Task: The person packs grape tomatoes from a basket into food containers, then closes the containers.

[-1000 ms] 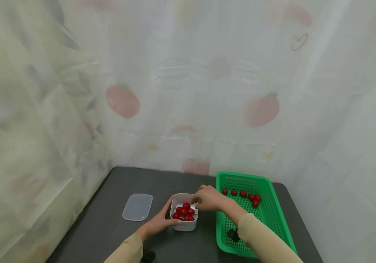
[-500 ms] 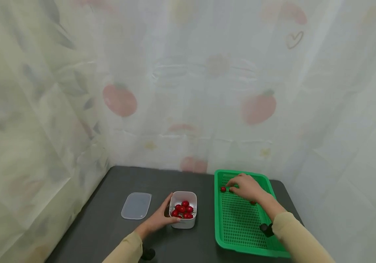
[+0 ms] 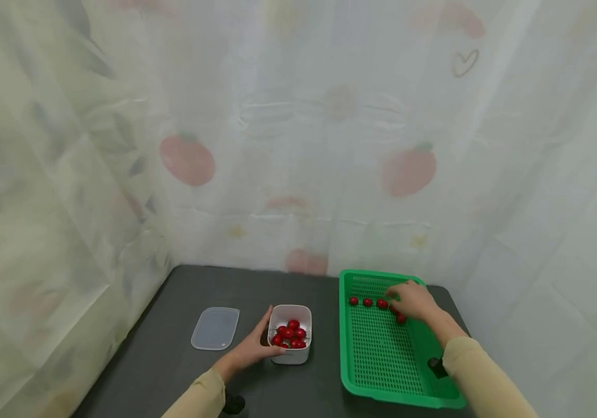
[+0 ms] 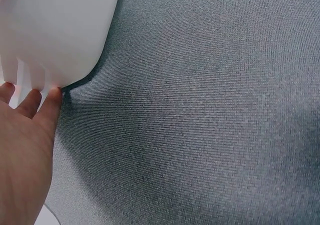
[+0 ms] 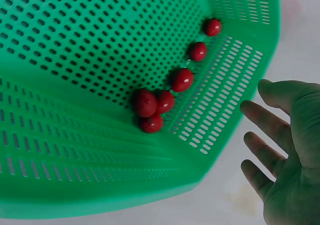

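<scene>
My left hand (image 3: 248, 350) holds a small white plastic container (image 3: 291, 357), its thumb along the near side and the fingers around the left. Several red cherry tomatoes (image 3: 288, 334) lie inside that container. In the left wrist view, fingertips touch the white wall (image 4: 65, 30). Over the far right part of a green perforated basket (image 3: 347, 354) hovers my right hand (image 3: 417, 301). The right wrist view shows its fingers (image 5: 267, 125) spread and apart from the fruit, holding nothing. Several more cherry tomatoes (image 5: 182, 80) lie along the basket's far end; in the head view the hand partly covers them.
A translucent square lid (image 3: 215, 328) lies flat on the dark table (image 3: 173, 366), left of the container. Printed plastic sheeting (image 3: 298, 145) hangs behind the table and at both sides.
My right hand has moved from the container, where it was at the rim, rightward to the basket, then farther right over the tomatoes there. The left hand keeps its hold on the container.
</scene>
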`<state>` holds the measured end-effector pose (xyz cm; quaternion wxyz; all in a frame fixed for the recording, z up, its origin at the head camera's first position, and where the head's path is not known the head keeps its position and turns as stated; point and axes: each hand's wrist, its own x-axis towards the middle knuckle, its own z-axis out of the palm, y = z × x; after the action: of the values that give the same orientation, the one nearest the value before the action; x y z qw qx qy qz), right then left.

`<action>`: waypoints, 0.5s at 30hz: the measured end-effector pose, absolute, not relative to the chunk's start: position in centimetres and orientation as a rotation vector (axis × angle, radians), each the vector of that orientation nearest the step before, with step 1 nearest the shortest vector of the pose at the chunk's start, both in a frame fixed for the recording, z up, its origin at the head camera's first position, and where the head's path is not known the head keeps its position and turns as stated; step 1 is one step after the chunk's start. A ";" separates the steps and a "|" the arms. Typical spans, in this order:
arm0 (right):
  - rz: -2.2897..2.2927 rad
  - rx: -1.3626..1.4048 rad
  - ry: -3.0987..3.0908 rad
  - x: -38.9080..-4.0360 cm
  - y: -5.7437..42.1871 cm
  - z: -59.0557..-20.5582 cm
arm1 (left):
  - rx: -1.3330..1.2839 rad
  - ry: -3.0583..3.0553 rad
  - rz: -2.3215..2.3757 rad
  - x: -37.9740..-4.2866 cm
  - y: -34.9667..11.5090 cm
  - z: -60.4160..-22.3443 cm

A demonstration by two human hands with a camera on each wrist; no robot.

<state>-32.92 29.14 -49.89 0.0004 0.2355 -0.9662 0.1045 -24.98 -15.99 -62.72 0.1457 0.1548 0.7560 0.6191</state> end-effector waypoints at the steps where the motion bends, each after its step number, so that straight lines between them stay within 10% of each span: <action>1: 0.321 0.733 -3.043 -33.0 29.2 -50.1 | 0.446 2.180 1.776 -24.9 -15.9 -62.6; 15: 0.151 0.675 -3.159 -32.7 29.9 -52.2 | 0.402 2.236 1.734 -24.2 -15.6 -62.9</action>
<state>-32.68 29.95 -52.18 -0.0459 0.2085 -0.9758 0.0466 -24.22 -15.60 -62.92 0.1411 0.1392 0.7745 0.6007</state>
